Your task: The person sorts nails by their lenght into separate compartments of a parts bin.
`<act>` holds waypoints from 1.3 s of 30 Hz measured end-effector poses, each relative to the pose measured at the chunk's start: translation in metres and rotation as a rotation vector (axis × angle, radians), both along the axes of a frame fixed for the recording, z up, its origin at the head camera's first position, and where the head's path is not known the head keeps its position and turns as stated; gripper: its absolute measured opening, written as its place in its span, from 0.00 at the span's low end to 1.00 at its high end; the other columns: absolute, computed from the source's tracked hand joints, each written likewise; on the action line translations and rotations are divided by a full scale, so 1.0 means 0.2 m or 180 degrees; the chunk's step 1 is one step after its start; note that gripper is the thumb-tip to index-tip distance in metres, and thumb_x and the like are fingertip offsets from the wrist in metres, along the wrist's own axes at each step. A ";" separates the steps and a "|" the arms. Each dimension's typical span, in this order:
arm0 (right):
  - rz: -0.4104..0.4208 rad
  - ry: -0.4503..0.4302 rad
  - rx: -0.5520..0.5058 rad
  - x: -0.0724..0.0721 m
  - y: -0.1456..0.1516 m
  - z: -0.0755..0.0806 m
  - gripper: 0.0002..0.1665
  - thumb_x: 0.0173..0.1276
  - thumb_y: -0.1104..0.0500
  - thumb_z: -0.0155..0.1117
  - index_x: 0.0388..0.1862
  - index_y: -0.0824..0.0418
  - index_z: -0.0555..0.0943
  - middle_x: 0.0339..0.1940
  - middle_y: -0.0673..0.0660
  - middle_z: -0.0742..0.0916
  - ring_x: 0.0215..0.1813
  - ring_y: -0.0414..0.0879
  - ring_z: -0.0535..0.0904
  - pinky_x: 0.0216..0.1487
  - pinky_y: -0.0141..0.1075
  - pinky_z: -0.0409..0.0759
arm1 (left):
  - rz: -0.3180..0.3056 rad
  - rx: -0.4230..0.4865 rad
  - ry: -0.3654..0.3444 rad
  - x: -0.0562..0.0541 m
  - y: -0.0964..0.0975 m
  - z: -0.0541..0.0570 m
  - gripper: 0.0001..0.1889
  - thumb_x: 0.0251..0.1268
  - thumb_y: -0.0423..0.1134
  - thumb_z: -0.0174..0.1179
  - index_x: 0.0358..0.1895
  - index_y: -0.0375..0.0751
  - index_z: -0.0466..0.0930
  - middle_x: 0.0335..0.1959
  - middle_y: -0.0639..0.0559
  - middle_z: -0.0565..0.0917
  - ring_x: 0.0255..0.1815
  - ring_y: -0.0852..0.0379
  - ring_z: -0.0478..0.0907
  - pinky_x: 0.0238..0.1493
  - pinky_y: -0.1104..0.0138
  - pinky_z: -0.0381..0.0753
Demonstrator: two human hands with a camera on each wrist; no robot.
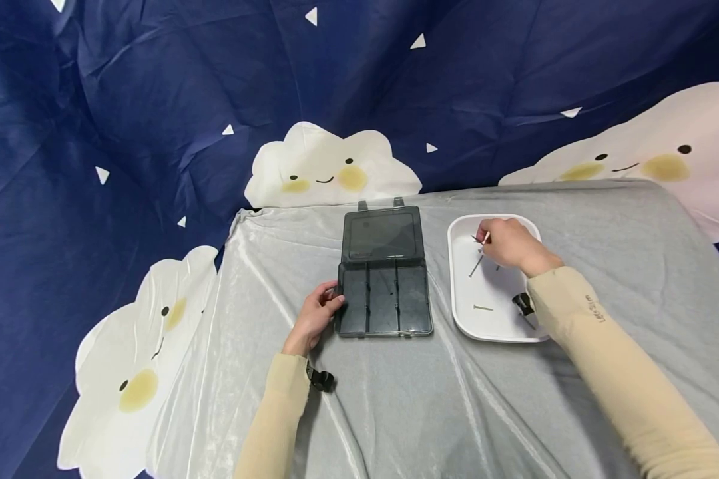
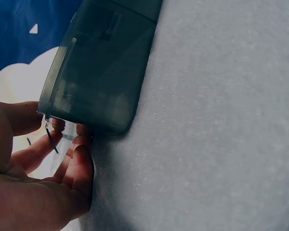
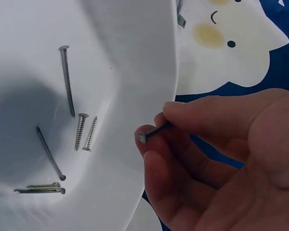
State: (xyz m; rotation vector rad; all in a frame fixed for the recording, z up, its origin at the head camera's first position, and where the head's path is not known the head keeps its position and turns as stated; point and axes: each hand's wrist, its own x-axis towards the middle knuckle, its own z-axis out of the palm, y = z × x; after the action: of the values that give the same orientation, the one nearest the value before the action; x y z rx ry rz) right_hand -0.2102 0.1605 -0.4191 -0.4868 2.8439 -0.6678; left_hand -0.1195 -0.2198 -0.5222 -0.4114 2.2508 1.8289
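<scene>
A dark translucent compartment box (image 1: 352,313) lies on the grey cloth, its lid (image 1: 383,234) folded back and its three long compartments facing up. My left hand (image 1: 314,316) grips the box's left side; in the left wrist view the thumb is at the box's upper edge, with the fingers curled at its end. Over the far end of a white tray (image 1: 453,279), my right hand (image 1: 512,243) pinches a nail (image 3: 155,132) between thumb and fingertips, head pointing outward. Inside the tray lie loose nails (image 3: 68,82) and shorter threaded screws (image 3: 80,132).
Grey cloth (image 1: 395,406) with folds covers the table. The tray stands just right of the box, a narrow strip of cloth between them. Behind hangs a dark blue curtain (image 1: 186,80) with white clouds. Another nail (image 1: 482,308) lies toward the tray's near end.
</scene>
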 end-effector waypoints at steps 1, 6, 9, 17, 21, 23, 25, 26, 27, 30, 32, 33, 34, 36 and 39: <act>-0.0005 0.0010 -0.0009 0.00 0.00 0.00 0.08 0.53 0.66 0.56 0.33 0.64 0.79 0.28 0.58 0.84 0.31 0.53 0.77 0.33 0.42 0.70 | -0.0002 0.0004 0.0003 0.00 0.00 0.00 0.24 0.66 0.34 0.60 0.66 0.44 0.72 0.45 0.48 0.75 0.42 0.58 0.73 0.40 0.69 0.74; -0.0047 0.0118 -0.0069 0.01 -0.01 0.02 0.08 0.52 0.66 0.56 0.32 0.63 0.78 0.26 0.56 0.82 0.30 0.51 0.75 0.33 0.41 0.69 | -0.0059 0.0071 0.0144 0.01 0.00 0.00 0.23 0.66 0.35 0.60 0.65 0.41 0.72 0.42 0.49 0.76 0.41 0.59 0.73 0.39 0.70 0.74; -0.0055 0.0201 -0.0107 0.02 -0.01 0.02 0.07 0.53 0.66 0.56 0.32 0.63 0.78 0.26 0.57 0.82 0.30 0.51 0.75 0.34 0.42 0.69 | -0.0041 0.0071 0.0113 0.01 0.00 0.01 0.24 0.66 0.36 0.60 0.65 0.43 0.72 0.43 0.50 0.75 0.41 0.59 0.73 0.39 0.70 0.74; -0.0006 0.0331 -0.0210 0.04 -0.02 0.05 0.06 0.56 0.65 0.58 0.34 0.63 0.78 0.28 0.57 0.83 0.31 0.51 0.76 0.35 0.41 0.69 | 0.0016 0.0018 -0.0029 0.00 0.01 0.01 0.24 0.67 0.34 0.60 0.66 0.44 0.72 0.43 0.50 0.74 0.41 0.59 0.72 0.40 0.69 0.74; 0.0007 0.0423 -0.0253 0.06 -0.04 0.08 0.05 0.57 0.66 0.58 0.34 0.62 0.77 0.29 0.57 0.82 0.32 0.51 0.75 0.36 0.42 0.68 | 0.0021 0.0018 -0.0025 0.00 0.00 0.00 0.24 0.66 0.34 0.60 0.65 0.44 0.72 0.43 0.50 0.74 0.42 0.59 0.72 0.40 0.69 0.74; -0.0004 0.0465 -0.0274 0.07 -0.05 0.09 0.05 0.57 0.66 0.58 0.34 0.61 0.77 0.29 0.56 0.82 0.33 0.51 0.75 0.37 0.42 0.68 | 0.0022 0.0009 -0.0026 0.00 0.00 0.00 0.24 0.66 0.34 0.60 0.65 0.44 0.72 0.44 0.50 0.74 0.42 0.59 0.72 0.40 0.69 0.73; -0.0020 0.0503 -0.0295 0.08 -0.07 0.11 0.05 0.58 0.66 0.58 0.34 0.61 0.77 0.29 0.56 0.81 0.33 0.51 0.75 0.37 0.42 0.68 | 0.0016 -0.0001 -0.0027 0.00 0.00 0.00 0.23 0.67 0.34 0.60 0.65 0.45 0.72 0.44 0.49 0.75 0.42 0.59 0.72 0.40 0.69 0.73; -0.0027 0.0520 -0.0313 0.08 -0.08 0.12 0.05 0.58 0.66 0.58 0.34 0.61 0.77 0.29 0.56 0.81 0.33 0.51 0.75 0.37 0.42 0.68 | 0.0013 -0.0007 -0.0028 0.00 0.00 0.00 0.24 0.67 0.35 0.60 0.65 0.45 0.72 0.44 0.49 0.75 0.42 0.59 0.72 0.41 0.69 0.74; -0.0033 0.0538 -0.0327 0.09 -0.09 0.13 0.05 0.58 0.66 0.58 0.34 0.61 0.78 0.28 0.55 0.81 0.33 0.51 0.75 0.37 0.42 0.68 | 0.0007 -0.0009 -0.0031 0.00 0.00 -0.01 0.24 0.67 0.35 0.60 0.66 0.45 0.72 0.45 0.49 0.75 0.42 0.59 0.73 0.41 0.69 0.74; -0.0028 0.0591 -0.0364 0.11 -0.11 0.16 0.05 0.59 0.66 0.58 0.35 0.61 0.78 0.27 0.55 0.80 0.33 0.51 0.74 0.37 0.42 0.67 | -0.0012 0.0000 -0.0049 0.00 0.00 -0.01 0.24 0.67 0.35 0.60 0.66 0.44 0.71 0.45 0.49 0.74 0.43 0.59 0.72 0.42 0.68 0.74; -0.0018 0.0623 -0.0389 0.12 -0.13 0.18 0.06 0.59 0.66 0.58 0.35 0.60 0.78 0.27 0.55 0.80 0.33 0.50 0.74 0.37 0.43 0.67 | -0.0030 0.0009 -0.0069 0.00 0.00 0.00 0.25 0.67 0.36 0.60 0.67 0.44 0.70 0.46 0.49 0.74 0.43 0.59 0.72 0.42 0.68 0.73; -0.0013 0.0641 -0.0399 0.13 -0.14 0.19 0.06 0.59 0.67 0.59 0.35 0.60 0.79 0.27 0.55 0.80 0.33 0.50 0.74 0.37 0.43 0.67 | -0.0042 0.0018 -0.0081 0.00 0.00 0.00 0.25 0.68 0.36 0.59 0.68 0.43 0.70 0.46 0.49 0.74 0.42 0.60 0.71 0.42 0.67 0.73; -0.0010 0.0656 -0.0406 0.13 -0.14 0.20 0.06 0.59 0.67 0.59 0.35 0.60 0.79 0.27 0.55 0.80 0.33 0.50 0.74 0.37 0.43 0.67 | -0.0059 0.0023 -0.0090 0.00 0.00 0.01 0.25 0.68 0.36 0.59 0.68 0.43 0.69 0.46 0.49 0.73 0.42 0.60 0.71 0.42 0.67 0.73; -0.0006 0.0685 -0.0424 0.14 -0.16 0.22 0.06 0.59 0.67 0.59 0.35 0.60 0.79 0.27 0.54 0.80 0.32 0.50 0.74 0.37 0.42 0.67 | -0.0102 0.0021 -0.0109 0.00 0.00 0.04 0.26 0.68 0.35 0.58 0.69 0.41 0.68 0.46 0.49 0.73 0.42 0.60 0.71 0.42 0.66 0.73; 0.0017 0.0742 -0.0456 0.16 -0.18 0.23 0.06 0.59 0.67 0.59 0.34 0.60 0.80 0.27 0.54 0.81 0.32 0.49 0.75 0.37 0.41 0.68 | -0.0157 -0.0012 -0.0119 0.01 0.01 0.09 0.26 0.69 0.34 0.57 0.69 0.38 0.67 0.45 0.48 0.73 0.41 0.59 0.71 0.42 0.64 0.73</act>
State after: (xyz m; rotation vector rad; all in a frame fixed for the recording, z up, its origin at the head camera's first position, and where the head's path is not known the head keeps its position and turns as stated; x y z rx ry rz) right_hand -0.1785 0.1242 -0.3725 -0.6329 3.0218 -0.8714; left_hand -0.1173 -0.2178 -0.5041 -0.3839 2.2200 1.7784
